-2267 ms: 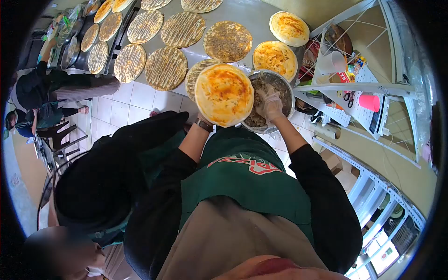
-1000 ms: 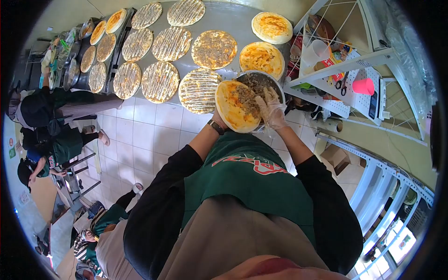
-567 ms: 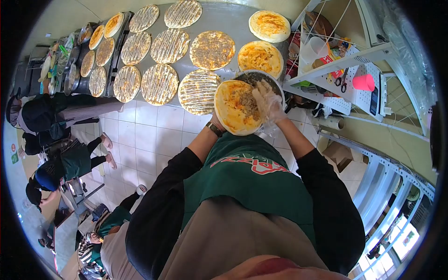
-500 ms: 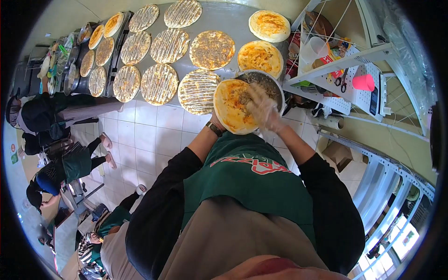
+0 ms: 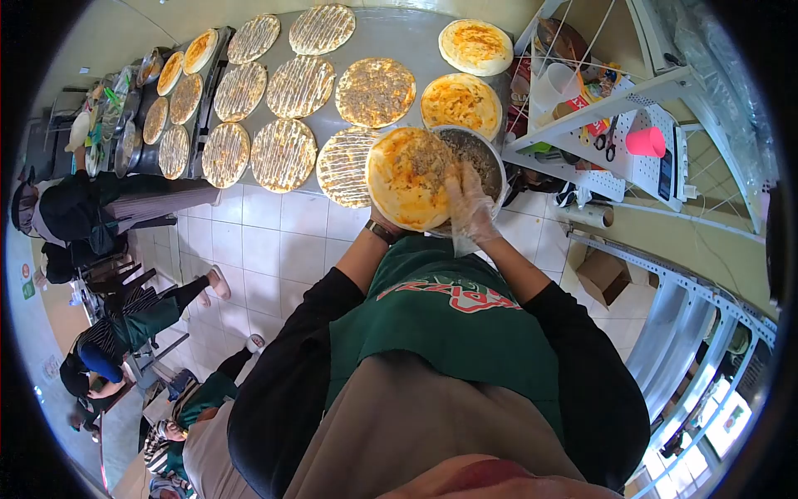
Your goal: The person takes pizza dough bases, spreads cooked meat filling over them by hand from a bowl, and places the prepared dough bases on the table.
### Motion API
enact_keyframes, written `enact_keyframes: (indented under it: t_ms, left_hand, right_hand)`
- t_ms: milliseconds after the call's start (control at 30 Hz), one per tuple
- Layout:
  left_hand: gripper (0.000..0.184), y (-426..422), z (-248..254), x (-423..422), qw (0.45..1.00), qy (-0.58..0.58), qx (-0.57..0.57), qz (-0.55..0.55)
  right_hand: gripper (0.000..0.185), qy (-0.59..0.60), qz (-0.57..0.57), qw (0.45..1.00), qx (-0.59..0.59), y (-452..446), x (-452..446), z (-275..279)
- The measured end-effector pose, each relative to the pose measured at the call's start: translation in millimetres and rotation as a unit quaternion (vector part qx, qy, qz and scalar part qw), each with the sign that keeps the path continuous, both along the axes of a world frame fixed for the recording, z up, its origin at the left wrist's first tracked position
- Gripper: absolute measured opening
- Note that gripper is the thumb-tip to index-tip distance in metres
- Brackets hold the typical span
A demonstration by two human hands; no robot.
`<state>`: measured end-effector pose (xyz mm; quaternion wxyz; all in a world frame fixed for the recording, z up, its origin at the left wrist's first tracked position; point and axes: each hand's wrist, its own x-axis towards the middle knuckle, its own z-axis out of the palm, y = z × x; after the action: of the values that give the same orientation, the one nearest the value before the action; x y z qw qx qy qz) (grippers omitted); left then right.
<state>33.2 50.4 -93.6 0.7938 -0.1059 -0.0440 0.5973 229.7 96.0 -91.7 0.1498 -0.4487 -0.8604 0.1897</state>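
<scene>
My left hand [image 5: 383, 221], with a watch on its wrist, supports a round pizza base [image 5: 407, 195] smeared with orange sauce. Its fingers are mostly hidden beneath the crust. Crumbly minced meat covers the upper right part of this base. My right hand [image 5: 472, 208], in a clear plastic glove, is at the base's right edge, over the metal bowl [image 5: 501, 176]. Motion smears its fingers, so their grip is unclear. Minced meat lies in the bowl, which sits partly behind the base.
Several topped pizzas [image 5: 301, 86] with white drizzle cover the metal table [image 5: 391, 33]. Two sauced bases [image 5: 475, 46] lie at its right end. A white shelf rack [image 5: 598, 108] with scissors [image 5: 607, 141] and a pink cup [image 5: 645, 143] stands right. Co-workers [image 5: 141, 320] are at left.
The held base has shifted left and slightly up, and more meat shows on its upper part. My gloved right hand has moved down from over the base toward its right edge.
</scene>
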Motion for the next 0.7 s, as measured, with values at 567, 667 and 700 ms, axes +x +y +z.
enact_keyframes:
  t_ms: [567, 667, 700]
  left_hand:
    - [0.061, -0.5, 0.7, -9.9, 0.999, -0.020, 0.019, 0.038]
    - [0.060, -0.9, 1.5, -18.3, 0.999, -0.015, 0.015, 0.043]
    - [0.060, 2.9, 1.2, -23.2, 0.999, -0.013, 0.013, 0.045]
  right_hand:
    - [0.063, 0.457, -0.248, 0.583, -0.624, 58.7, -14.9, 40.0]
    - [0.070, -0.177, -0.032, 0.982, -0.064, 59.6, -1.0, 12.1]
    - [0.070, -0.177, -0.031, 0.982, -0.065, 49.6, -3.3, 13.9]
